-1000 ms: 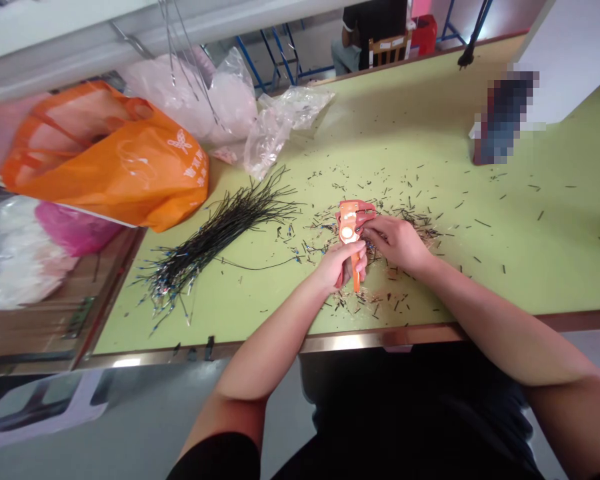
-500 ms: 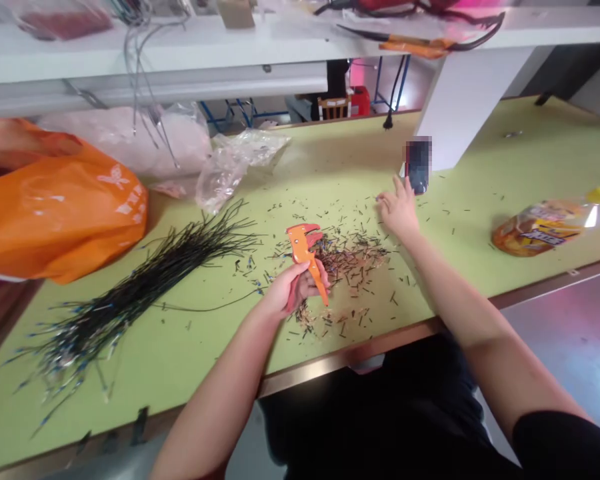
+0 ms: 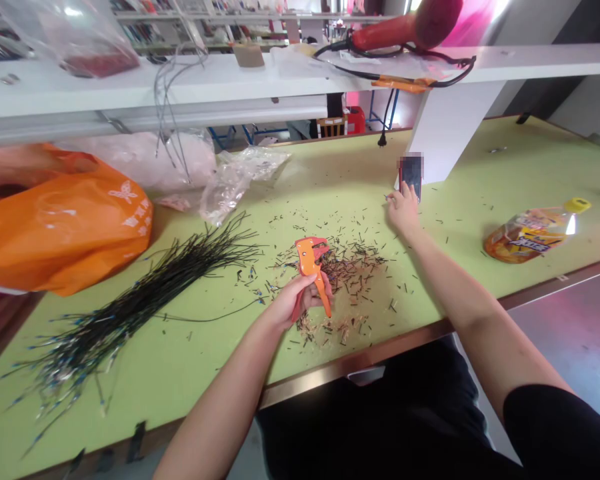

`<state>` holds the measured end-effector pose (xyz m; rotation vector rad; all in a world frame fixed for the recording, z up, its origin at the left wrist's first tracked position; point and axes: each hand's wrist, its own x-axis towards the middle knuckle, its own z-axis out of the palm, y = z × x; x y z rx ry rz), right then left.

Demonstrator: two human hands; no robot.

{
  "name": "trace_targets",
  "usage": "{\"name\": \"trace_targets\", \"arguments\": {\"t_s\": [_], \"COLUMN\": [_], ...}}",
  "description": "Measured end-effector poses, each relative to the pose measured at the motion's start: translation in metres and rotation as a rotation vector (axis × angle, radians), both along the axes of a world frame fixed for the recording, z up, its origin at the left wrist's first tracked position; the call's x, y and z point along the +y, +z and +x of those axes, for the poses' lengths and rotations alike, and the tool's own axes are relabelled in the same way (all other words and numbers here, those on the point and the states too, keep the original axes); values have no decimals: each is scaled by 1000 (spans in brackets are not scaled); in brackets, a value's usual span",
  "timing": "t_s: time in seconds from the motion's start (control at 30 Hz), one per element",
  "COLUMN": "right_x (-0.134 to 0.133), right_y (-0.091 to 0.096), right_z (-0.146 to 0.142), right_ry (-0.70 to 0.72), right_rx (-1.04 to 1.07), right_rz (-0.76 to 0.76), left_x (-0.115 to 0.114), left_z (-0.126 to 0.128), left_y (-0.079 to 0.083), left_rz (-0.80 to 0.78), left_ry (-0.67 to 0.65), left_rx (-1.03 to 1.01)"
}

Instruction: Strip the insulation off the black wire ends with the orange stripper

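An orange and red wire stripper (image 3: 308, 259) is gripped in my left hand (image 3: 300, 299), with its jaws pointing away from me. My right hand (image 3: 404, 212) reaches to the dark phone (image 3: 411, 175), which leans against a white post. Its fingers are partly stretched out, with a fingertip over the phone's lower part; I cannot tell whether it presses the screen. Below and around the stripper lies a scatter of short black and copper-coloured wire scraps (image 3: 353, 270). To the left rests a long bundle of black wires (image 3: 145, 293), some ends blue-tipped.
An orange bag (image 3: 65, 220) and clear plastic bags (image 3: 235, 177) lie at the back left. A yellow-capped bottle (image 3: 527, 233) lies on its side at the right. The white shelf (image 3: 290, 77) above holds a red tool (image 3: 405, 30) with a black cable.
The view has tilted up, showing more of the shelf. My right hand has moved onto the lower part of the phone. My left hand still holds the wire stripper in much the same place.
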<state>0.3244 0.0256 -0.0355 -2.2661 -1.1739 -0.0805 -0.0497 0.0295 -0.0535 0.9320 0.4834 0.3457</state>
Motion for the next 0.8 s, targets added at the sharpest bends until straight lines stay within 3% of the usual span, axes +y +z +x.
{"name": "trace_targets", "arguments": {"t_s": [0.1, 0.23, 0.33, 0.6, 0.8], "right_x": [-16, -40, -52, -55, -57], "right_y": [7, 11, 9, -5, -5], "right_z": [-39, -99, -127, -140, -141], "right_ry": [198, 490, 609, 749, 762], "right_rx": [76, 304, 268, 139, 80], "right_rz": [143, 128, 233, 272, 244], "left_x": [1, 1, 1, -3, -4], "left_z": [0, 1, 1, 2, 2], "left_y": [-1, -3, -3, -4, -6], "left_rz": [0, -3, -8, 56, 82], "left_ry": [6, 8, -4, -60, -57], "left_rx": [-22, -18, -14, -20, 14]}}
